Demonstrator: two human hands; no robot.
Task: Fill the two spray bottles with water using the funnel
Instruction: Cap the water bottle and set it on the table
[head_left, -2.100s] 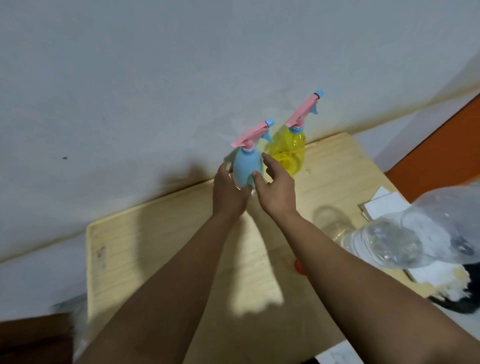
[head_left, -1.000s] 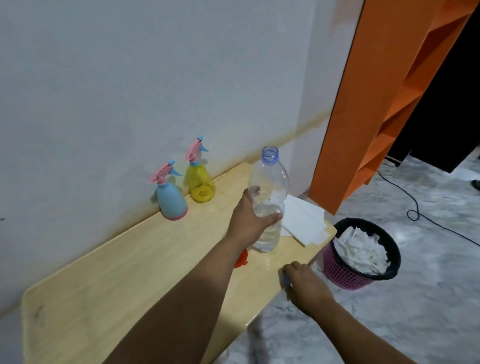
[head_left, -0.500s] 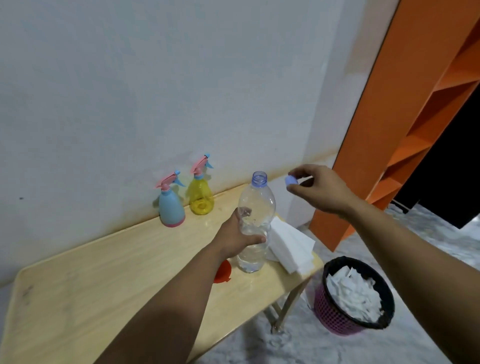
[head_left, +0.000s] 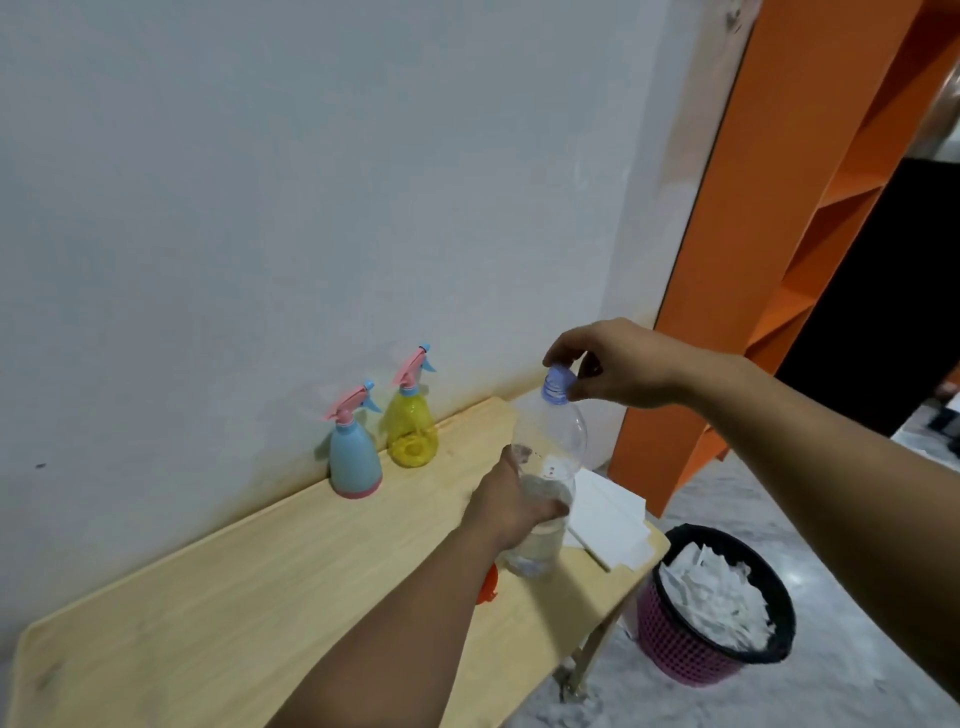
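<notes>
A blue spray bottle (head_left: 355, 462) and a yellow spray bottle (head_left: 413, 423), both with pink trigger heads on, stand against the wall at the back of the wooden table (head_left: 218, 597). My left hand (head_left: 511, 506) grips the middle of a clear water bottle (head_left: 550, 457) that stands upright near the table's right end, partly filled. My right hand (head_left: 618, 369) pinches the blue cap (head_left: 558, 383) on the bottle's mouth. An orange funnel (head_left: 488, 584) lies on the table, mostly hidden behind my left forearm.
White paper sheets (head_left: 605, 514) lie at the table's right end. A pink basket with a black liner (head_left: 714, 618), full of white paper, stands on the marble floor beside the table. An orange shelf unit (head_left: 769, 218) rises at the right.
My right hand picked the blue cap up from the table's front edge, carried it up and brought it down onto the water bottle's mouth. My left hand kept holding the bottle.
</notes>
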